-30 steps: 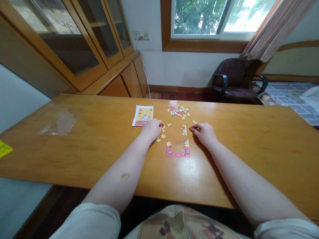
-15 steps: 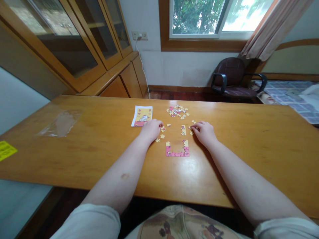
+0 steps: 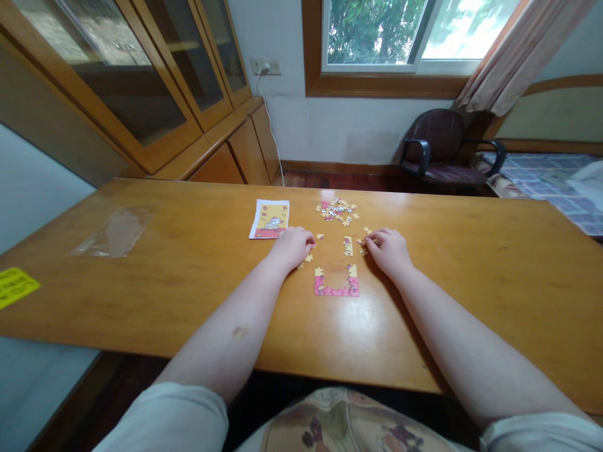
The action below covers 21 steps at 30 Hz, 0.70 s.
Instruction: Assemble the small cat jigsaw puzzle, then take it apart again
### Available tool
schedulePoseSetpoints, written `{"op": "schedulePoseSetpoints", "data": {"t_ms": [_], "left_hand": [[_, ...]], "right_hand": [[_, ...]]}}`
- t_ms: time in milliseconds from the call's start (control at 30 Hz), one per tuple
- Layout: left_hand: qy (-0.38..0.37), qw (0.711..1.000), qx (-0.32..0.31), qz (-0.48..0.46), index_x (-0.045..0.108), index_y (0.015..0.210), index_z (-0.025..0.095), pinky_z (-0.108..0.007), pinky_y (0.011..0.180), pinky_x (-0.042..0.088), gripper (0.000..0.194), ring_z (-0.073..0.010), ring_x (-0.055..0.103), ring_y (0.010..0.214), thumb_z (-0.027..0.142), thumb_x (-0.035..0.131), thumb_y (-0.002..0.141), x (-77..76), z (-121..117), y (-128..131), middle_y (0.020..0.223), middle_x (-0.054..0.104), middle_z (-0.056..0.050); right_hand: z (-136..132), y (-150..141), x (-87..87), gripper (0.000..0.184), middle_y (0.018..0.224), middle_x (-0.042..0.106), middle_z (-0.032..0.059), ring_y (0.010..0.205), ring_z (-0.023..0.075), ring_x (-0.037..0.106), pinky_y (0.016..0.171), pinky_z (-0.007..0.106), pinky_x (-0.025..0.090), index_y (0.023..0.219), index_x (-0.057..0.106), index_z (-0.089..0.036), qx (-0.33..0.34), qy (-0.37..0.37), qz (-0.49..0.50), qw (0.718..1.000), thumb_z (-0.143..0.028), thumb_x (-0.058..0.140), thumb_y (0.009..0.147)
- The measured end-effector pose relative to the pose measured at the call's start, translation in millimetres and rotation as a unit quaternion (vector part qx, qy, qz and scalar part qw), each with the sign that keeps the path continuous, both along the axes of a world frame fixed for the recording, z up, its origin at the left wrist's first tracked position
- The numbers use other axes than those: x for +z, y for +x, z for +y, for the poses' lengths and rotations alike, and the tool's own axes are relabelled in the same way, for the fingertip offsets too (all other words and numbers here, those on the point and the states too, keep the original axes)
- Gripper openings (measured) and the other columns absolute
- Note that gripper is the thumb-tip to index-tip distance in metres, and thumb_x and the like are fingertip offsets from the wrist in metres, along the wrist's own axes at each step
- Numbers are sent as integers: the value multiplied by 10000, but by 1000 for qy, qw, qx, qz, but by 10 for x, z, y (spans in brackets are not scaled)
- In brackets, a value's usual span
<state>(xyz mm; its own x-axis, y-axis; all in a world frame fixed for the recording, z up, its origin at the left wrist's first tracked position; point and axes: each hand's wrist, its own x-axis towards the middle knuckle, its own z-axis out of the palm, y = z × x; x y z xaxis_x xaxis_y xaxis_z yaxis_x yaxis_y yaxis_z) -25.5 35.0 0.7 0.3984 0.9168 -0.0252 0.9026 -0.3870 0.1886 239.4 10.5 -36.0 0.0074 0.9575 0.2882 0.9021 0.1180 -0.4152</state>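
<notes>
My left hand (image 3: 293, 247) rests low over the table beside the picture card, its fingers closed on a small puzzle piece (image 3: 313, 245) mostly hidden by the fingertips. Loose yellow pieces (image 3: 309, 257) lie under and beside it. Opposite, my right hand (image 3: 390, 250) pinches at a puzzle piece among several loose ones (image 3: 363, 252); its fingertips cover most of it. Between the hands are a short joined yellow strip (image 3: 348, 246) and a single yellow piece (image 3: 320, 237). Nearer me lies a U-shaped pink and yellow puzzle border (image 3: 336, 292).
A pile of mixed pieces (image 3: 336, 210) lies farther back. The picture card (image 3: 271, 216) is behind my left hand. At the table's left are a clear plastic bag (image 3: 115, 232) and a yellow label (image 3: 17, 287). A chair (image 3: 438, 147) stands beyond the wooden table (image 3: 480, 282).
My left hand has shifted slightly right, now covering pieces that showed beside its fingertips. My right hand stays nearly in place at the right-hand pieces.
</notes>
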Motion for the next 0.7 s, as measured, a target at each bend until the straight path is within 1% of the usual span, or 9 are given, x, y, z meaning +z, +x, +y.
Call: {"op": "schedulePoseSetpoints", "data": {"t_ms": [133,167,233,300,333,367,433,600,700], "left_hand": [[3,999,-45,-22,726,963,259,-309,884,442,232,-203,601,964,254,513,869,-7,7,17,998,696,-41],[10,999,-47,-21,722,967,259,-309,879,443,236,-202,602,964,254,507,870,23,-2,2,1003,695,-41],[17,1000,-20,-1,716,940,249,-314,864,447,211,-210,605,960,254,527,847,121,-42,-48,1000,695,-45],[-30,999,1,43,709,884,238,-311,805,464,155,-221,619,917,287,598,787,240,-106,-102,961,701,-48],[-74,995,19,67,703,867,231,-305,759,472,162,-225,629,877,320,645,744,293,-141,-122,935,705,-51],[-109,989,40,91,697,867,221,-303,727,475,209,-230,636,849,355,682,707,336,-175,-135,921,709,-58],[-129,983,57,116,691,891,215,-301,702,474,270,-236,643,837,373,710,672,384,-228,-139,938,712,-68],[-148,980,44,124,697,863,219,-270,686,462,179,-210,651,830,243,672,688,361,-243,-92,933,720,-58],[-161,979,34,121,690,832,211,-259,651,448,144,-192,647,792,206,642,697,350,-230,-84,921,720,-52]], "right_hand": [[3,7,-20,245,897,701,69,886,238,565,834,362,386,780,723,-205,7,10,11,1000,-324,522,856],[2,6,-19,242,893,701,68,882,237,565,833,363,389,775,721,-205,8,12,13,1000,-323,524,855],[-3,1,-10,237,890,701,68,875,236,567,831,363,393,766,718,-206,10,15,16,1000,-320,528,852],[-10,-9,5,228,884,701,67,866,234,570,821,362,398,761,715,-206,11,14,17,1000,-312,533,848],[-13,-15,13,224,881,701,67,864,233,571,817,361,400,759,714,-207,12,13,18,1000,-307,534,847],[-15,-20,21,220,879,701,67,863,233,572,814,360,401,758,713,-207,12,12,19,1000,-302,535,845],[-18,-27,32,217,879,700,67,864,232,572,810,360,403,755,712,-208,13,12,21,1000,-299,537,844],[-15,-30,37,226,859,698,72,852,231,576,795,358,403,744,713,-208,17,14,18,1000,-305,535,844],[-15,-29,35,234,856,699,70,849,228,580,793,355,403,741,711,-207,20,18,18,999,-310,530,847]]}}
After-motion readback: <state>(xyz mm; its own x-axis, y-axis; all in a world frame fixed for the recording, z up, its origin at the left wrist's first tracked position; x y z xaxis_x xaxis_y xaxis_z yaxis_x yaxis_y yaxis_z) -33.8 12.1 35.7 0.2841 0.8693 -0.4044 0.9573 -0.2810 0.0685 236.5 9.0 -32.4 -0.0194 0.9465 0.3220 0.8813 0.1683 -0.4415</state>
